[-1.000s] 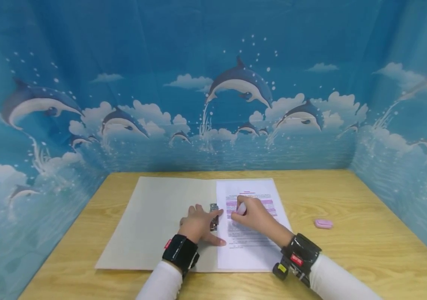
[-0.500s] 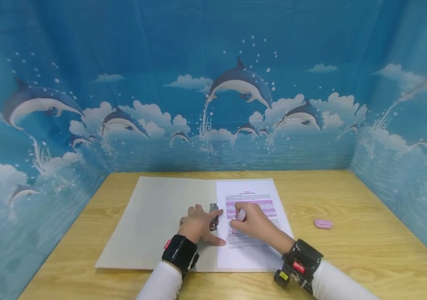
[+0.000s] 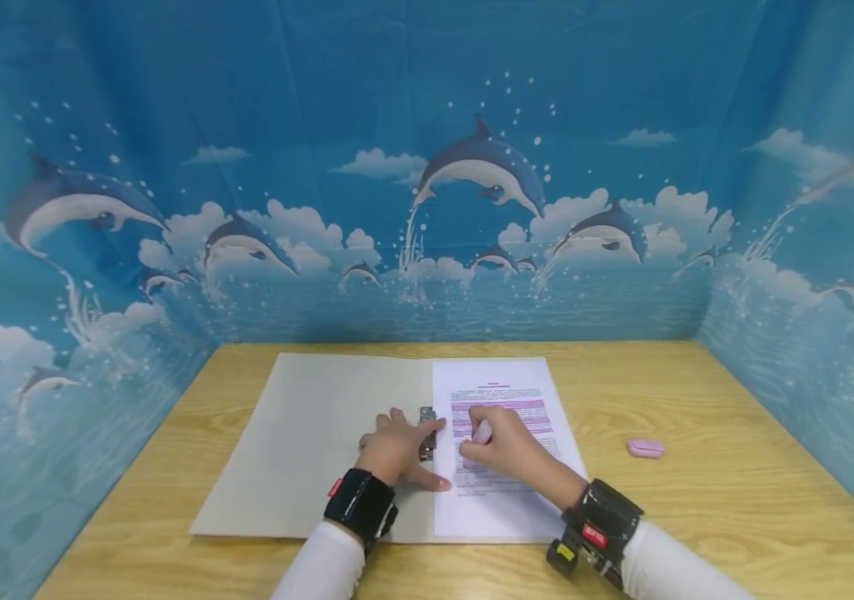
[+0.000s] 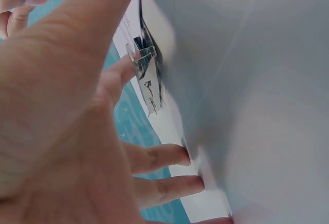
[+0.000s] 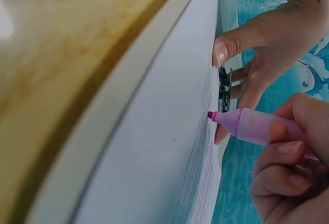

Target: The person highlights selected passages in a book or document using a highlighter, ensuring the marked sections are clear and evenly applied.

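Observation:
My right hand [image 3: 511,443] grips a pink highlighter [image 5: 262,126], its dark pink tip right at the printed lines of a white sheet [image 3: 497,521]. Several text lines on the upper part of the sheet are marked in pink-purple. The sheet lies on the right side of an opened folder [image 3: 322,417]. My left hand [image 3: 397,450] rests with spread fingers on the folder's middle, thumb and index fingertip at the sheet's left edge. Between that thumb and index finger sits a metal clip [image 4: 145,57] at the fold, partly covered in the head view.
A pink highlighter cap [image 3: 646,448] lies on the wooden table [image 3: 696,517] to the right of the folder. Behind and at both sides hangs a blue curtain [image 3: 322,100] printed with dolphins. Black wrist cameras [image 3: 602,517] sit on both wrists.
My right hand with the highlighter has shifted slightly down the sheet since one second ago, then stayed nearly in place. My left hand has not moved.

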`<state>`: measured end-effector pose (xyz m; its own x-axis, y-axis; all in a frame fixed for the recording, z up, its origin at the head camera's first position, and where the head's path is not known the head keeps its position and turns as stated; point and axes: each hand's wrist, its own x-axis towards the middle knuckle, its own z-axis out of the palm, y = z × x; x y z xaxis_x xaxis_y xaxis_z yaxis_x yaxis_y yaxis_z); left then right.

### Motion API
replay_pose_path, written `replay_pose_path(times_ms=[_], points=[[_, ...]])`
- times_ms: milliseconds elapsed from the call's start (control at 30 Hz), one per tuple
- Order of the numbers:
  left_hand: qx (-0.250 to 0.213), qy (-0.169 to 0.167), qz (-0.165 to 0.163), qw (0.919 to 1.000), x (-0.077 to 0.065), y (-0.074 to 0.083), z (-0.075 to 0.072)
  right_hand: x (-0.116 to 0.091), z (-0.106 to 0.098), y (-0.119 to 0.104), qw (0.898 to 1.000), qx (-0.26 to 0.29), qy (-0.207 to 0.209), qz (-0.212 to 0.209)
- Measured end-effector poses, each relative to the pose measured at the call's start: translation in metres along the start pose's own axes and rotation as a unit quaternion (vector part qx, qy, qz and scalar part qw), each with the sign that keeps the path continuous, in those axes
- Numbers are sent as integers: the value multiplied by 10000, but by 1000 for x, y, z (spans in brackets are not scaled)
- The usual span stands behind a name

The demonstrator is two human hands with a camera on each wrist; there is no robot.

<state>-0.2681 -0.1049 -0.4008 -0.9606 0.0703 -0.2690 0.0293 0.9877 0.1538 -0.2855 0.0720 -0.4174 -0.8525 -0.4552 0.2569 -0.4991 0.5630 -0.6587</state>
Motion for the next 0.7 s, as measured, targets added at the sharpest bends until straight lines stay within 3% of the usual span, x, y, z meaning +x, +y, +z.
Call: replay_pose_path(times_ms=[700], points=[[-235, 11, 26, 9997, 3, -3, 5, -5, -7, 3, 9997, 138, 77, 162]])
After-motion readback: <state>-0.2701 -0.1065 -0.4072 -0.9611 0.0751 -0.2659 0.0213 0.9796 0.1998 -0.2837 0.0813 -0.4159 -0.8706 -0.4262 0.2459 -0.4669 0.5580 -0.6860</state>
